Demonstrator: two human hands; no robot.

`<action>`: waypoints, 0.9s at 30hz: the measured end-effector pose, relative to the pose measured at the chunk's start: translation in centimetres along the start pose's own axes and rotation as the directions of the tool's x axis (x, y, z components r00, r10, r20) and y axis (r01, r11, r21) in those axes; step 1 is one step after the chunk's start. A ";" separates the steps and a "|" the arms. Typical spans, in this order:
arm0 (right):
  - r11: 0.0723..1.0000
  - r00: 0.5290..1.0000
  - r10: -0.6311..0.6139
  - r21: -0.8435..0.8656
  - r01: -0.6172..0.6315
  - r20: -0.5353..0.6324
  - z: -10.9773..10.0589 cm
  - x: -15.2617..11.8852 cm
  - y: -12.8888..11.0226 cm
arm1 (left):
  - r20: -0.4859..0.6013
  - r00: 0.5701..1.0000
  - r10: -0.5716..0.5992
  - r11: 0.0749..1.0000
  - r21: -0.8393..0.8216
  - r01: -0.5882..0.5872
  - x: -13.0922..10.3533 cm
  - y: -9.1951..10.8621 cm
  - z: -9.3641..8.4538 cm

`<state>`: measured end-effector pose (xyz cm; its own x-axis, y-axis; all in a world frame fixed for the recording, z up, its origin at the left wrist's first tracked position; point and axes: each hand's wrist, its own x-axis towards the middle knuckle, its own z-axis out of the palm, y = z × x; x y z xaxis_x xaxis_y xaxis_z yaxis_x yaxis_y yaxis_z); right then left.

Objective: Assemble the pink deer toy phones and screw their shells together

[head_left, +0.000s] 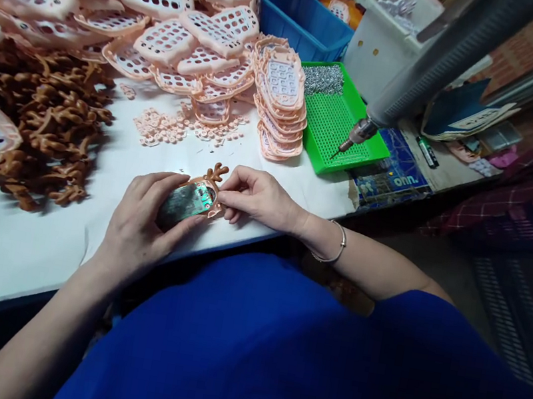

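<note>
A pink toy shell [215, 210] with a dark green circuit board [179, 204] inside lies near the table's front edge. My left hand [139, 220] is closed round its left side, thumb along the near edge. One brown antler-shaped piece [217, 172] sticks up from the shell's far right corner. At the right end, my right hand [261, 197] pinches with thumb and forefinger against the shell; whatever lies between those fingertips is hidden. Beyond my hands, small pink ring-like parts [156, 127] are scattered on the white tabletop [26, 249].
Brown antler pieces [64, 120] are heaped at left, below piled pink shells with hole grids [164, 42]. More shells form a stack [283, 94]. A green tray [332, 119] holds metal screws [323, 78]. Above it hangs an electric screwdriver [388, 97]. A blue bin [302, 20] stands behind.
</note>
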<state>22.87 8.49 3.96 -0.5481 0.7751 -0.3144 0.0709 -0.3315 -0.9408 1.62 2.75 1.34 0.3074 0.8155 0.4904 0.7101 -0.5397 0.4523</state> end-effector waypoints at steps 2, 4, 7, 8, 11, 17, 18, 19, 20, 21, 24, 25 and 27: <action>1.000 1.000 0.007 -0.004 -0.007 -0.003 0.0 0.1 0.0 | -0.006 1.000 0.006 1.000 0.002 -0.006 0.0 0.0 0.0; 1.000 1.000 0.020 -0.011 -0.020 -0.017 0.2 0.1 -0.2 | -0.009 1.000 0.006 1.000 0.000 -0.006 0.0 0.0 0.1; 0.998 0.998 0.052 -0.044 -0.054 -0.044 0.5 0.0 -0.6 | -0.013 1.000 0.002 1.000 -0.008 -0.002 0.0 0.1 0.1; 0.996 0.997 0.063 -0.058 -0.066 -0.051 0.6 0.0 -0.7 | -0.015 1.000 0.002 1.000 -0.009 -0.002 0.0 0.0 0.1; 0.990 0.994 0.082 -0.108 -0.089 -0.067 0.8 -0.1 -0.8 | -0.015 1.000 0.002 1.000 -0.002 -0.002 -0.1 0.0 0.2; 0.968 0.996 0.073 -0.236 -0.084 -0.053 0.6 0.2 -0.9 | -0.015 1.000 -0.023 0.999 -0.027 0.023 -0.2 -0.1 0.2; 0.960 0.997 0.069 -0.269 -0.078 -0.042 0.5 0.2 -1.0 | -0.022 0.999 -0.030 0.999 -0.030 0.029 -0.2 -0.1 0.3; 0.949 0.997 0.065 -0.307 -0.071 -0.031 0.4 0.2 -1.1 | -0.027 0.999 -0.033 0.999 -0.028 0.032 -0.2 -0.1 0.3; 0.936 0.998 0.059 -0.347 -0.062 -0.019 0.3 0.2 -1.2 | -0.031 0.999 -0.032 0.999 -0.024 0.031 -0.2 -0.1 0.3; 0.918 0.999 0.045 -0.393 -0.046 -0.010 0.1 0.1 -1.2 | -0.033 0.999 -0.029 0.999 -0.019 0.028 -0.2 -0.1 0.4; 0.814 0.992 -0.123 -0.574 0.087 -0.025 -0.5 0.0 -1.2 | -0.037 0.999 -0.003 1.000 -0.008 0.003 -0.2 -0.1 0.5; 0.759 0.975 -0.220 -0.635 0.144 -0.042 -0.7 0.0 -1.2 | -0.039 0.999 0.004 1.000 -0.006 -0.004 -0.2 -0.1 0.5; 0.657 0.911 -0.408 -0.713 0.246 -0.061 -1.2 0.4 -1.1 | -0.048 0.999 0.017 1.000 -0.005 -0.017 -0.2 -0.1 0.6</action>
<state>23.59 9.78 4.71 -0.4775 0.8741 0.0892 0.5058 0.3565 -0.7855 1.88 2.76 0.76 0.2887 0.7953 0.5330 0.7014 -0.5546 0.4477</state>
